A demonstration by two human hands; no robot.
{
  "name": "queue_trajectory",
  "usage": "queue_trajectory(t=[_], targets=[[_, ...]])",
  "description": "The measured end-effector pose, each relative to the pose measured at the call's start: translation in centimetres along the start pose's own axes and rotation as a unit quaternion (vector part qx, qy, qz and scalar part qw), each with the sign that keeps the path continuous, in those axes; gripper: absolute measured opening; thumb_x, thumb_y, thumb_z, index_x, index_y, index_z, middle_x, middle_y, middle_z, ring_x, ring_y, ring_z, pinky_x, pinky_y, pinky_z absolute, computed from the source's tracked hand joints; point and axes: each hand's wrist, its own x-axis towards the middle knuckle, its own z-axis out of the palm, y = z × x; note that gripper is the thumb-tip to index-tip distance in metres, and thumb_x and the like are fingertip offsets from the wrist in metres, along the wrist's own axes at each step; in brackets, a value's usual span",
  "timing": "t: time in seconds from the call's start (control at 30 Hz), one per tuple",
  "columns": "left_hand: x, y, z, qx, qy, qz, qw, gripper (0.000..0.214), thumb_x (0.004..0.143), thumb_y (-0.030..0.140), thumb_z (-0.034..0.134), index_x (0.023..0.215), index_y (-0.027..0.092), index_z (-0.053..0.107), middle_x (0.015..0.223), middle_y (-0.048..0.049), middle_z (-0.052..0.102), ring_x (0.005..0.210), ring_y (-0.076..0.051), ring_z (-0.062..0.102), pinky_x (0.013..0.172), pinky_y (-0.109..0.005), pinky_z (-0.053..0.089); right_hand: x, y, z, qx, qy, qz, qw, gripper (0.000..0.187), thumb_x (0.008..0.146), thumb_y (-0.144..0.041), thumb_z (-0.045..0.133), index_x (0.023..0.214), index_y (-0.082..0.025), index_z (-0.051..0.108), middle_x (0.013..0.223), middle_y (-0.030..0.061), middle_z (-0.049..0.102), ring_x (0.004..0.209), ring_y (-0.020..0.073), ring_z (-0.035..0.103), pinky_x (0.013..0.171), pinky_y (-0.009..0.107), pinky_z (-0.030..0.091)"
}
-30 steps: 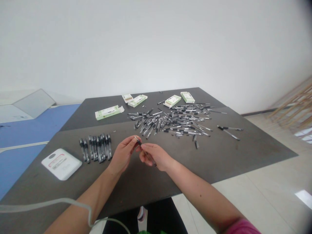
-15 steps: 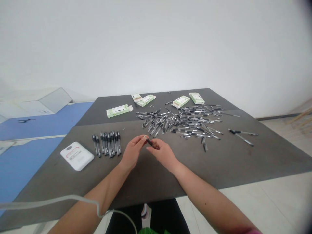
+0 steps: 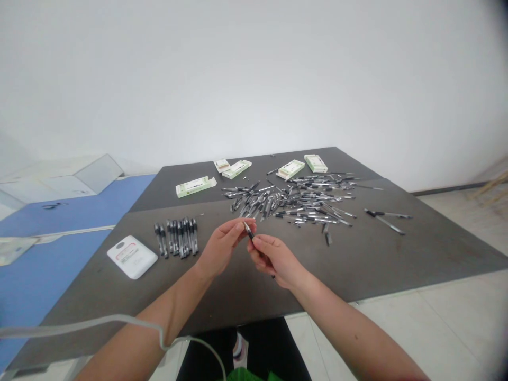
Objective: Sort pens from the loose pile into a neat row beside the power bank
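Your right hand (image 3: 275, 259) curls around a light, stiff pen (image 3: 248, 231), best held by its barrel; your half-curled left hand (image 3: 220, 248) is right at its tip.

2 bare forearms (image 3: 349, 328), black trousers (image 3: 202, 354), grey cable (image 3: 79, 321)

The left hand (image 3: 222, 247) is observed angled toward 2 o'clock and the right hand (image 3: 275, 259) toward 10 o'clock, both being held curled, closely opposed, wrists slightly flexed.
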Motion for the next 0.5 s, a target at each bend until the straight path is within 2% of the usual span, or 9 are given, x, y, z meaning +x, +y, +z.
queue_trajectory(t=[0.07, 0.1, 0.27, 0.37, 0.43, 0.5], targets=[[-0.1, 0.2, 0.6, 0.019, -0.017, -0.006, 1.0, 0.022, 0.073, 0.036, 0.069, 0.077, 0.015, 0.07, 0.08, -0.0036, 0.066, 0.076, -0.013, 0.058, 0.077, -0.026, 0.045, -1.0, -0.2, 0.2, -0.035, 0.048, -0.025, 0.998, 0.025, 0.084, -0.04, 0.054, 0.079, -0.016, 0.054, 0.046, -0.0084, 0.043, 0.034, 0.003, 0.026, 0.032, 0.016, 0.011], [-0.2, 0.3, 1.0, 0.024, -0.03, -0.01, 0.999, 0.021, 0.073, 0.035, 0.069, 0.075, 0.014, 0.069, 0.078, -0.0035, 0.066, 0.074, -0.013, 0.058, 0.075, -0.025, 0.046, -1.4, -0.3, 0.2, -0.027, 0.051, -0.027, 0.998, 0.024, 0.085, -0.039, 0.053, 0.079, -0.016, 0.054, 0.046, -0.0085, 0.042, 0.034, 0.003, 0.026, 0.032, 0.016, 0.011], [-0.8, 0.8, 2.5, 0.023, -0.098, -0.038, 0.994, 0.027, 0.079, 0.038, 0.062, 0.082, 0.013, 0.07, 0.081, -0.0063, 0.065, 0.077, -0.015, 0.058, 0.075, -0.025, 0.045, -3.3, -0.6, 0.1, 0.138, -0.066, 0.037, 0.988, 0.024, 0.09, -0.038, 0.044, 0.081, -0.018, 0.052, 0.043, -0.0108, 0.037, 0.028, 0.0028, 0.016, 0.032, 0.018, 0.016], [-0.9, 0.7, 3.0, 0.024, -0.095, -0.034, 0.995, 0.031, 0.079, 0.043, 0.061, 0.088, 0.015, 0.07, 0.083, -0.0057, 0.066, 0.08, -0.016, 0.059, 0.077, -0.026, 0.044, -4.0, -0.5, 0.3, 0.139, -0.035, -0.001, 0.99, 0.023, 0.09, -0.035, 0.046, 0.08, -0.016, 0.053, 0.044, -0.0092, 0.04, 0.03, 0.0022, 0.018, 0.032, 0.016, 0.013], [-0.9, 0.6, 3.2, 0.034, -0.091, -0.011, 0.995, 0.025, 0.076, 0.04, 0.065, 0.08, 0.016, 0.07, 0.08, -0.0038, 0.065, 0.079, -0.015, 0.058, 0.077, -0.024, 0.044, -4.3, -0.3, 0.5, 0.128, -0.012, -0.018, 0.992, 0.022, 0.09, -0.034, 0.048, 0.08, -0.015, 0.053, 0.045, -0.0083, 0.042, 0.031, 0.0021, 0.019, 0.033, 0.016, 0.011], [-1.0, 0.7, 3.3, 0.037, -0.103, -0.006, 0.994, 0.021, 0.075, 0.036, 0.066, 0.074, 0.015, 0.069, 0.081, -0.0035, 0.064, 0.079, -0.014, 0.057, 0.076, -0.023, 0.043, -4.6, -0.3, 0.6, 0.148, -0.028, -0.001, 0.989, 0.023, 0.091, -0.034, 0.046, 0.08, -0.016, 0.053, 0.044, -0.009, 0.04, 0.03, 0.0024, 0.019, 0.032, 0.016, 0.013]])
